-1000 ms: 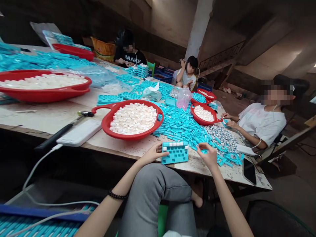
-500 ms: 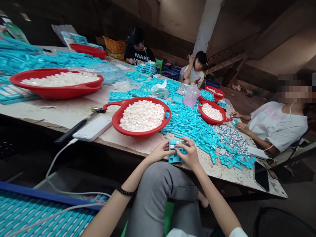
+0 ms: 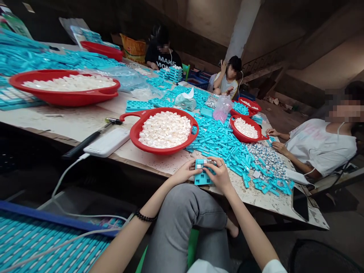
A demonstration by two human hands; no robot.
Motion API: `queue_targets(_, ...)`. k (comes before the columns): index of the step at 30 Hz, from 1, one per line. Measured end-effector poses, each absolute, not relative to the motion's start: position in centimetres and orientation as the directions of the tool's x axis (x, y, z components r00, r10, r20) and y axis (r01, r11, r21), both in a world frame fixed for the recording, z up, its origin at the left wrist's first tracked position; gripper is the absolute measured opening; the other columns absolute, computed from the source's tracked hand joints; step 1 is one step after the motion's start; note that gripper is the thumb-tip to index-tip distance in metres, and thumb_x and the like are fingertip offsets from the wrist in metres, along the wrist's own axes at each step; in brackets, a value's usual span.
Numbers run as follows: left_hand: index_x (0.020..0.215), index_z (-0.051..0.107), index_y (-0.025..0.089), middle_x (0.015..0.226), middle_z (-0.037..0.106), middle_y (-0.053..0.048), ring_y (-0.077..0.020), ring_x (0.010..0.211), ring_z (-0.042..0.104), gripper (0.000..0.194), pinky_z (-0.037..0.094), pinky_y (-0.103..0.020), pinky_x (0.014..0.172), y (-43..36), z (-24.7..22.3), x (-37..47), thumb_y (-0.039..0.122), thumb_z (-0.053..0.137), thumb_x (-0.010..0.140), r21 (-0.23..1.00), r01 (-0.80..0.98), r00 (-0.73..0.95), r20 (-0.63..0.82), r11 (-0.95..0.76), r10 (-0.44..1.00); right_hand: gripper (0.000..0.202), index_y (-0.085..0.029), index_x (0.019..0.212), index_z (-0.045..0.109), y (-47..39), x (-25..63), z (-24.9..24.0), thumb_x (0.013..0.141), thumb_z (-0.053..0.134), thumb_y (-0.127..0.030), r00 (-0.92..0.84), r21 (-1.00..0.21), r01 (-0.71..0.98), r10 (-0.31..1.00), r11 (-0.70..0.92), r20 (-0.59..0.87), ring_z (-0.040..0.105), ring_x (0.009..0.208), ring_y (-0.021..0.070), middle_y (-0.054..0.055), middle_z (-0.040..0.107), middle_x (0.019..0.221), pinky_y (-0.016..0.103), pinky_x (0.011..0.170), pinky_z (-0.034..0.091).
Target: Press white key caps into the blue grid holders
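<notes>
At the table's front edge, just beyond my knee, I hold a turquoise plastic tray point(image 3: 202, 179) with square slots. A few small white blocks point(image 3: 199, 166) sit in its upper slots. My left hand point(image 3: 186, 171) grips the tray's left side, its thumb lying across the front. The fingers of my right hand point(image 3: 218, 173) are closed over the tray's upper right part; whether a loose block is between them is hidden. Beyond my hands stands a red basin point(image 3: 162, 151) full of white pieces, with a heap of turquoise plastic parts point(image 3: 224, 151) to its right.
A hammer point(image 3: 85, 144) and a white power bank point(image 3: 107, 142) with a cable lie left of the basin. A phone point(image 3: 300, 204) rests by the right edge. Another red basin point(image 3: 65, 98) stands at left. A co-worker point(image 3: 321, 142) sits at right; two more people sit at the far side.
The view has shifted slightly, so the basins and table sit a little differently. Both hands stay on the tray, with only slight finger movement.
</notes>
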State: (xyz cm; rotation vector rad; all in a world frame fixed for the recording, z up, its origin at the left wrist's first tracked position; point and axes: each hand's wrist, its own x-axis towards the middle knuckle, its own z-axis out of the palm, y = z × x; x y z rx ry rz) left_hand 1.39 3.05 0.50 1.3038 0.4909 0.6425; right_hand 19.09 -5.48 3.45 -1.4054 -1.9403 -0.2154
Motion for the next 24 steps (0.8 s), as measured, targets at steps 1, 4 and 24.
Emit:
queue_targets(1,0.119,0.059,0.016,0.127,0.067,-0.013,-0.0301,0.120,0.061,0.061,0.049,-0.043,0.102,3.0,0.5,1.4,0.042,0.082,0.068,0.978,-0.157,0.734,0.025,0.134,0.679,0.013,-0.027,0.103,0.074,-5.5,19.2,3.4,0.094,0.065,-0.027,-0.159,-0.256,0.880,0.755,0.401,0.636,0.057,0.113,0.0244,0.007,0.066,0.121,0.040,0.094,0.053)
queue_targets(4,0.120,0.059,0.016,0.129,0.066,-0.013,-0.0298,0.121,0.061,0.062,0.049,-0.043,0.102,3.0,0.7,1.4,0.041,0.082,0.069,0.979,-0.156,0.736,0.025,0.133,0.677,0.012,-0.024,0.104,0.073,-5.4,19.3,3.7,0.095,0.064,-0.025,-0.225,-0.176,0.885,0.729,0.430,0.647,0.057,0.113,0.0239,0.008,0.067,0.120,0.039,0.095,0.051)
queue_targets(24,0.116,0.065,0.016,0.121,0.071,-0.011,-0.0298,0.111,0.066,0.059,0.054,-0.039,0.091,2.9,1.0,1.5,0.050,0.080,0.069,0.983,-0.148,0.702,0.027,0.109,0.711,0.013,-0.025,0.103,0.074,-5.7,18.6,5.3,0.094,0.064,-0.022,-0.300,-0.039,0.919,0.759,0.393,0.578,0.058,0.110,0.0262,0.008,0.067,0.120,0.044,0.097,0.050)
